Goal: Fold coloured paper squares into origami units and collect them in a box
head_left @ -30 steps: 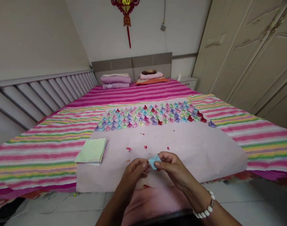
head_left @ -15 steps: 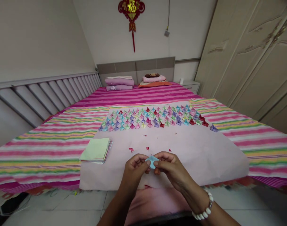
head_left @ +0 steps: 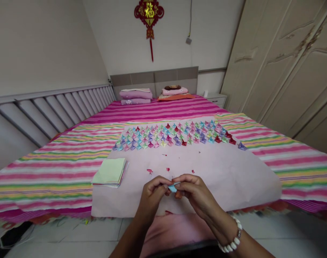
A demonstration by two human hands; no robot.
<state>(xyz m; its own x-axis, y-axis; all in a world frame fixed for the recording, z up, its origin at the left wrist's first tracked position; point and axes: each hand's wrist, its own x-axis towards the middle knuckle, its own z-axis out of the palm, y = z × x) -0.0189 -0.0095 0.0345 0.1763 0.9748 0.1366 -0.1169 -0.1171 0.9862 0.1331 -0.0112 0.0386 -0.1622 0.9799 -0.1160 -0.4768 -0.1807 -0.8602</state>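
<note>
A small light blue folded paper piece (head_left: 173, 187) is pinched between both hands, just above the near edge of a pale pink sheet (head_left: 233, 175) spread on the bed. My left hand (head_left: 152, 195) grips its left side with curled fingers. My right hand (head_left: 194, 191), with a white bead bracelet on the wrist, closes on its right side. Most of the paper is hidden by the fingertips. Farther back on the sheet lie rows of several small folded paper pieces (head_left: 174, 134) in many colours.
A stack of square coloured papers (head_left: 110, 172), pale green on top, lies left of my hands. Tiny red scraps (head_left: 149, 171) dot the sheet. The striped bedspread (head_left: 45, 168) covers the bed; folded pillows (head_left: 136, 96) sit at the headboard. A wardrobe (head_left: 287, 64) stands on the right.
The blue paper has been folded smaller and now shows far less between the fingers. Both hands have closed in around it. The view has tilted slightly downward.
</note>
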